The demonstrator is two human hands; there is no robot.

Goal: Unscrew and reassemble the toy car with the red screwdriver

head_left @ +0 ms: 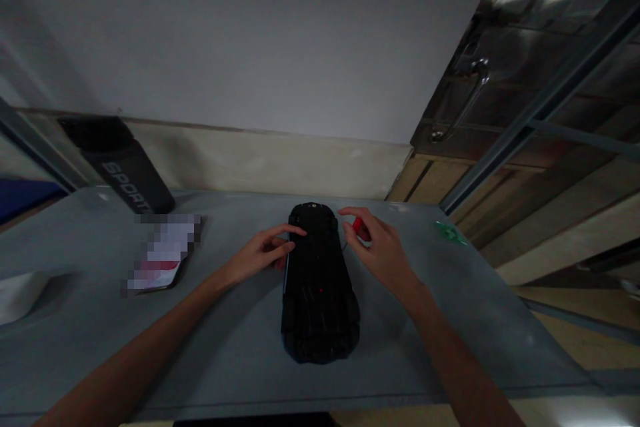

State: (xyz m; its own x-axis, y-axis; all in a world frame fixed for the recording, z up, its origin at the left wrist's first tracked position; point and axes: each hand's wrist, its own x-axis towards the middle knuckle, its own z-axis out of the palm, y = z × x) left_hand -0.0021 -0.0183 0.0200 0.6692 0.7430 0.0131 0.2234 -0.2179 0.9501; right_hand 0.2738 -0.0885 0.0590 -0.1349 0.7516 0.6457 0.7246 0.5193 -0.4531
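A black toy car [317, 267] lies upside down on the grey table, its dark underside facing up and its length running away from me. My left hand [267, 250] holds it by its left side, with the index finger and thumb on the underside and the other fingers curled against the edge. Just off the car's right side, the fingers of my right hand [375, 240] are closed around a small red-handled screwdriver [357, 224]. Only a bit of the red handle and what looks like a thin shaft show; its tip is hard to make out.
Left on the table [225, 353] are a dark bottle marked SPORT [125, 167], a blurred-out phone-like flat object [165, 253] and a white object [23, 295]. A green plastic piece [451, 233] lies at the right. Behind stands a wall [250, 33]; a metal door handle [465, 100] is at right.
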